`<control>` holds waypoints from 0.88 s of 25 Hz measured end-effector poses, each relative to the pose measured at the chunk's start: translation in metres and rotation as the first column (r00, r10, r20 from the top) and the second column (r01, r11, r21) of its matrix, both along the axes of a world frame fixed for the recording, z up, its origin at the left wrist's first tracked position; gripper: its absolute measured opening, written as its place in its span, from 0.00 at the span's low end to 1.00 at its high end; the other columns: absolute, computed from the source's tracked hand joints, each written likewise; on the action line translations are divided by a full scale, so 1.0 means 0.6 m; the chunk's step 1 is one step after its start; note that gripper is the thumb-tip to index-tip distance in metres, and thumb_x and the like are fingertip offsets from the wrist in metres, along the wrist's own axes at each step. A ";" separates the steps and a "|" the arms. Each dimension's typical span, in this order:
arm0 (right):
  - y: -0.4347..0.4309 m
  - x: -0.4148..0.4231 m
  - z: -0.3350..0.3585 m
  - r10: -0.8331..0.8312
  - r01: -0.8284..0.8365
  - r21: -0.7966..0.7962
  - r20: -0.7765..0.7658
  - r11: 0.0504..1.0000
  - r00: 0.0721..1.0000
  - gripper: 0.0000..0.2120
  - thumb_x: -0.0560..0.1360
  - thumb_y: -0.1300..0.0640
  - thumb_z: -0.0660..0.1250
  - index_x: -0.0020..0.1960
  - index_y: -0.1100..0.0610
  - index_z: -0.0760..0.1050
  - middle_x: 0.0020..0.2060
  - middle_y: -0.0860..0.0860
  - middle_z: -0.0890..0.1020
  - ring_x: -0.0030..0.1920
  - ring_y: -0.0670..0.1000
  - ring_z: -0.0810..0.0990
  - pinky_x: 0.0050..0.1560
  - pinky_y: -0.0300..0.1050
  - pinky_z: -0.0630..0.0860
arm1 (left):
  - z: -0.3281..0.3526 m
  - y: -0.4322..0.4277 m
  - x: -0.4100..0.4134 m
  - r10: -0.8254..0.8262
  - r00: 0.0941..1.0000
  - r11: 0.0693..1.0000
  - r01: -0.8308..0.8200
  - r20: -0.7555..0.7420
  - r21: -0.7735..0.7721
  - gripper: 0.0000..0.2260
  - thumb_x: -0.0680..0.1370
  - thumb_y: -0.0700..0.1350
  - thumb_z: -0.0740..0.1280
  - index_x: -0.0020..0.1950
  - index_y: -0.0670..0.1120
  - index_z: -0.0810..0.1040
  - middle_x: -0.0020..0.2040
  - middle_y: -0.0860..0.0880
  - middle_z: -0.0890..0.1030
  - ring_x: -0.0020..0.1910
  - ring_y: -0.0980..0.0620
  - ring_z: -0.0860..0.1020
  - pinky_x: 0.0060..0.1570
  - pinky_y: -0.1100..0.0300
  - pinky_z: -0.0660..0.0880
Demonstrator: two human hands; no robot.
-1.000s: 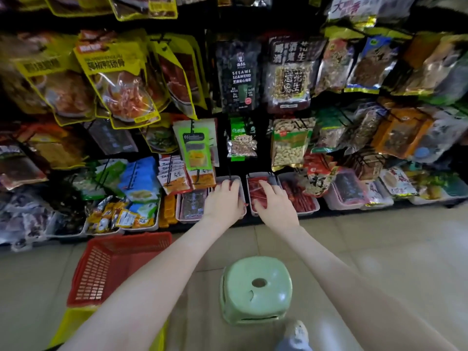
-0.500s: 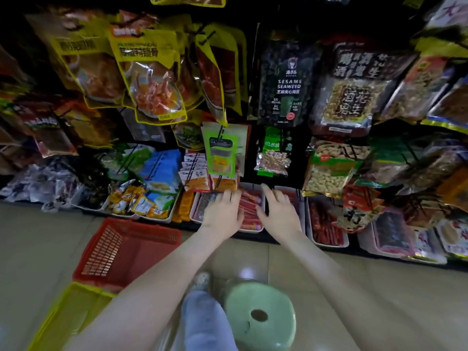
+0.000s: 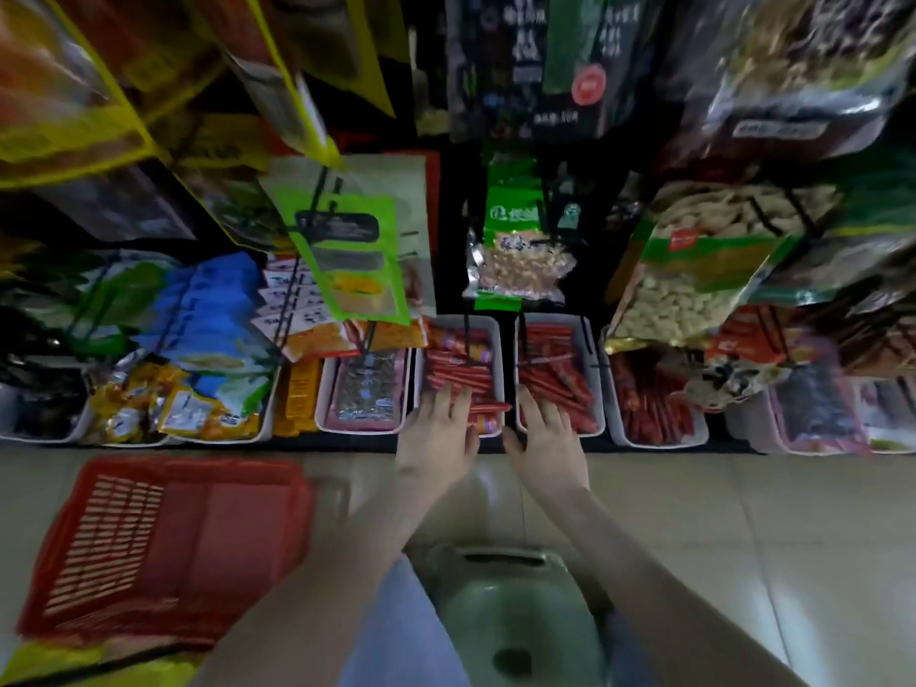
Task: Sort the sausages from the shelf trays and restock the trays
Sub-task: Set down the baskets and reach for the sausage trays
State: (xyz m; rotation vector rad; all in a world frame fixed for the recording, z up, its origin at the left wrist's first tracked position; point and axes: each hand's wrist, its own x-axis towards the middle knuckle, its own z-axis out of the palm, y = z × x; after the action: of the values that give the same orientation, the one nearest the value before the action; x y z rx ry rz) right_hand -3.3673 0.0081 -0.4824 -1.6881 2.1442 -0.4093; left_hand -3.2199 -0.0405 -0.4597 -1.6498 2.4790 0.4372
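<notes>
Three white trays of red sausages stand side by side on the bottom shelf. My left hand rests with straight fingers on the sausages at the front of the left tray. Over the front left corner of the middle tray lies my right hand, fingers on its sausages and thumb by the rim. One sausage lies across the gap between these two trays, just beyond my fingertips. The third tray of darker sausages sits further right, partly under hanging bags.
Snack bags on hooks hang low over the backs of the trays. A tray of flat packets sits left of the sausages. On the tiled floor are a red basket at the left, something yellow under it, and a green stool at my knees.
The view has dropped closer to the bottom shelf. My left hand has moved onto the left sausage tray; my right hand has settled on the front of the tray beside it.
</notes>
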 end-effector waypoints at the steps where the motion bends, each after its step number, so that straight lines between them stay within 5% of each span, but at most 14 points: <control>1: 0.001 -0.023 -0.025 -0.001 0.001 0.010 0.000 1.000 1.000 0.27 0.73 0.55 0.70 0.70 0.60 0.69 0.54 0.62 0.78 0.53 0.65 0.76 0.50 0.58 0.76 | -0.026 0.003 -0.024 0.010 1.000 1.000 -0.010 -0.011 0.015 0.25 0.81 0.53 0.55 0.76 0.46 0.56 0.74 0.45 0.61 0.70 0.45 0.65 0.64 0.52 0.65; 8: -0.026 -0.188 -0.184 -0.129 0.131 0.051 -0.040 0.990 0.991 0.29 0.76 0.50 0.64 0.75 0.53 0.60 0.67 0.58 0.71 0.67 0.62 0.68 0.63 0.58 0.69 | -0.176 -0.025 -0.185 -0.036 0.998 0.999 0.037 -0.057 0.004 0.27 0.81 0.54 0.55 0.77 0.46 0.53 0.74 0.43 0.59 0.70 0.43 0.64 0.63 0.51 0.67; 16: -0.028 -0.276 -0.394 -0.338 0.338 0.050 0.002 0.940 0.941 0.30 0.77 0.52 0.64 0.75 0.56 0.58 0.67 0.60 0.69 0.66 0.62 0.66 0.61 0.57 0.67 | -0.400 -0.039 -0.333 -0.138 0.988 0.987 0.143 -0.071 0.073 0.30 0.80 0.55 0.57 0.77 0.46 0.51 0.77 0.43 0.54 0.74 0.43 0.59 0.70 0.50 0.60; 22: 0.002 -0.338 -0.453 -0.471 0.470 0.044 0.015 0.882 0.882 0.30 0.76 0.52 0.65 0.74 0.58 0.61 0.61 0.61 0.73 0.61 0.64 0.70 0.57 0.59 0.70 | -0.469 -0.013 -0.405 -0.176 0.977 0.977 0.188 -0.116 0.097 0.30 0.79 0.56 0.57 0.77 0.46 0.52 0.77 0.43 0.54 0.74 0.44 0.57 0.70 0.50 0.59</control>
State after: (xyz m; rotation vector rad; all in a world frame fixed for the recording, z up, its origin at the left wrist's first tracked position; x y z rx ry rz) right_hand -3.5702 0.0090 -0.7541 -1.1135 2.5170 -0.5119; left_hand -3.4631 -0.0484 -0.7408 -1.3788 2.6027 0.6381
